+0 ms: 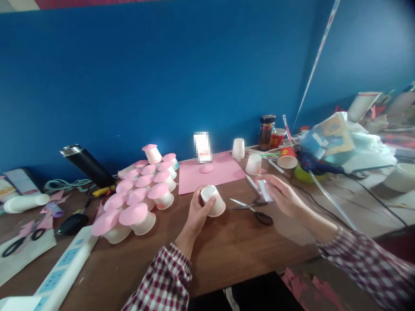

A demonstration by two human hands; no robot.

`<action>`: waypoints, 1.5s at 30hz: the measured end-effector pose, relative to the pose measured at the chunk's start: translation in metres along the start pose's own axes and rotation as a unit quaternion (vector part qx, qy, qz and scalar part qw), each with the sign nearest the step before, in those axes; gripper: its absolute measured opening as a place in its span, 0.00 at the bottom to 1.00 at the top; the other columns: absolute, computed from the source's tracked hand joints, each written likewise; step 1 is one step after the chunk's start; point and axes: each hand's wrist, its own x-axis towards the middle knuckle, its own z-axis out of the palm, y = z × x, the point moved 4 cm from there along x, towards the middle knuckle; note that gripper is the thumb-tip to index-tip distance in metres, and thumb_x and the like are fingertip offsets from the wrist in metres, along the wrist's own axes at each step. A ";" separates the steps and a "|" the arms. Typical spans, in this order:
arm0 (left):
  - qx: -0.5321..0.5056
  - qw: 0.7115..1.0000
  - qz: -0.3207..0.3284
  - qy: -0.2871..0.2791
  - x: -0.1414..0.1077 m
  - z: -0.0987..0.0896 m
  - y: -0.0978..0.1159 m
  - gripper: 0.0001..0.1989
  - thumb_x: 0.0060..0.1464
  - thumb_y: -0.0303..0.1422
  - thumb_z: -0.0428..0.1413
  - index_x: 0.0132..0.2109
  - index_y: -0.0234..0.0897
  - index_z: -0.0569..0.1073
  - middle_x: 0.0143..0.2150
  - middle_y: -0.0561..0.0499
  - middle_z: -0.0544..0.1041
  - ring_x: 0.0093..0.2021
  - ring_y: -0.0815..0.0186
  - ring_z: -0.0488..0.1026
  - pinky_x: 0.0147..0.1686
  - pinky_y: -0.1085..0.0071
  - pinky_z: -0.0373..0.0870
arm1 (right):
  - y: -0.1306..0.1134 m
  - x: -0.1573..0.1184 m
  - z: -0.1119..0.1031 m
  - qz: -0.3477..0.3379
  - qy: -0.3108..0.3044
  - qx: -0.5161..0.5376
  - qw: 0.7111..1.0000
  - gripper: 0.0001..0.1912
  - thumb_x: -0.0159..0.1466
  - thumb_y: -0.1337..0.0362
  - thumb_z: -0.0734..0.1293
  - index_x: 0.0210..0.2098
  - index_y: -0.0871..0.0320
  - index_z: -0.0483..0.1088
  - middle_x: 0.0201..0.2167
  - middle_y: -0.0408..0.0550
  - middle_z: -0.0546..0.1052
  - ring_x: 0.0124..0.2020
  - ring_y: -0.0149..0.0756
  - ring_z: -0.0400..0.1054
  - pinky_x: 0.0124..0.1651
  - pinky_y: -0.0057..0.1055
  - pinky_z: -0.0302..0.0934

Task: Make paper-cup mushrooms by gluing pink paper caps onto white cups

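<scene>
My left hand (197,211) is wrapped round a white paper cup (214,203), its narrow end tilted up, over the table's middle. To the right, my right hand (281,194) pinches a small white and grey piece (265,191), slightly blurred. Between the hands lie black-handled scissors (251,208), partly open. Behind the held cup, a pink sheet (194,180) carries a small pink disc (206,168). Upside-down cups with pink cone tops (134,214) stand grouped at the left.
White cups (238,148) stand behind the scissors, near a lidded jar (266,131). A glue gun (309,162) with its cable and plastic bags (356,142) lie at the right. A power strip (65,265), black bottle (90,166) and more scissors (24,242) are at the left.
</scene>
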 end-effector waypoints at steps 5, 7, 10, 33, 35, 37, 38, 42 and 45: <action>0.071 0.997 0.016 -0.031 -0.003 0.003 0.001 0.23 0.41 0.32 0.67 0.47 0.38 0.74 0.41 0.48 0.76 0.41 0.62 0.70 0.42 0.71 0.65 | -0.011 0.009 0.040 0.025 -0.062 0.200 0.977 0.21 0.61 0.58 0.63 0.53 0.56 0.62 0.38 0.49 0.77 0.31 0.33 0.69 0.31 0.30 0.64; 0.094 0.994 0.022 -0.042 -0.004 0.004 0.001 0.22 0.42 0.32 0.66 0.47 0.38 0.74 0.42 0.48 0.76 0.42 0.61 0.70 0.44 0.70 0.65 | -0.014 0.015 0.058 0.009 -0.082 0.224 0.971 0.25 0.57 0.60 0.69 0.52 0.55 0.62 0.36 0.47 0.76 0.33 0.33 0.69 0.32 0.29 0.64; 0.098 0.994 0.020 -0.042 -0.005 0.005 0.002 0.22 0.42 0.30 0.66 0.47 0.38 0.74 0.44 0.48 0.75 0.45 0.61 0.70 0.47 0.69 0.64 | -0.017 0.026 0.079 0.024 -0.066 0.259 0.963 0.19 0.59 0.55 0.69 0.47 0.56 0.65 0.27 0.41 0.73 0.26 0.29 0.66 0.27 0.25 0.59; 0.129 0.990 0.035 -0.039 -0.009 0.008 -0.001 0.23 0.41 0.29 0.65 0.48 0.39 0.72 0.40 0.46 0.74 0.38 0.58 0.71 0.41 0.65 0.66 | 0.010 0.038 0.109 0.258 -0.109 0.526 0.803 0.16 0.55 0.57 0.72 0.24 0.58 0.63 0.17 0.35 0.60 0.17 0.21 0.49 0.18 0.20 0.43; 0.154 0.986 0.041 -0.041 -0.010 0.008 0.000 0.25 0.42 0.28 0.65 0.50 0.39 0.72 0.43 0.44 0.74 0.42 0.56 0.71 0.44 0.63 0.66 | 0.010 0.036 0.110 0.248 -0.116 0.521 0.809 0.13 0.56 0.57 0.72 0.29 0.58 0.67 0.19 0.36 0.63 0.18 0.22 0.52 0.19 0.19 0.45; 0.172 0.983 0.043 -0.044 -0.010 0.009 -0.001 0.26 0.42 0.28 0.64 0.51 0.39 0.72 0.46 0.44 0.74 0.45 0.55 0.70 0.47 0.62 0.65 | 0.010 0.035 0.110 0.234 -0.113 0.504 0.823 0.13 0.57 0.55 0.72 0.33 0.57 0.69 0.20 0.37 0.63 0.19 0.23 0.53 0.20 0.20 0.45; 0.177 0.982 0.039 -0.045 -0.010 0.009 -0.001 0.26 0.41 0.29 0.65 0.51 0.39 0.71 0.46 0.44 0.73 0.45 0.54 0.70 0.47 0.62 0.65 | 0.009 0.034 0.109 0.227 -0.110 0.492 0.833 0.14 0.57 0.54 0.72 0.34 0.57 0.69 0.19 0.37 0.63 0.19 0.23 0.53 0.20 0.20 0.44; 0.235 0.970 0.031 -0.052 -0.009 0.010 -0.003 0.29 0.43 0.33 0.64 0.53 0.40 0.66 0.48 0.45 0.71 0.47 0.56 0.70 0.48 0.60 0.66 | 0.004 0.034 0.101 0.164 -0.103 0.419 0.887 0.15 0.59 0.52 0.70 0.36 0.57 0.68 0.21 0.37 0.62 0.21 0.25 0.54 0.21 0.21 0.48; 0.279 0.958 0.036 -0.051 -0.008 0.011 -0.002 0.27 0.46 0.34 0.63 0.52 0.39 0.62 0.48 0.47 0.70 0.45 0.59 0.70 0.47 0.61 0.67 | -0.004 0.036 0.090 0.079 -0.109 0.332 0.934 0.12 0.61 0.55 0.68 0.37 0.57 0.68 0.23 0.39 0.64 0.23 0.26 0.56 0.24 0.23 0.52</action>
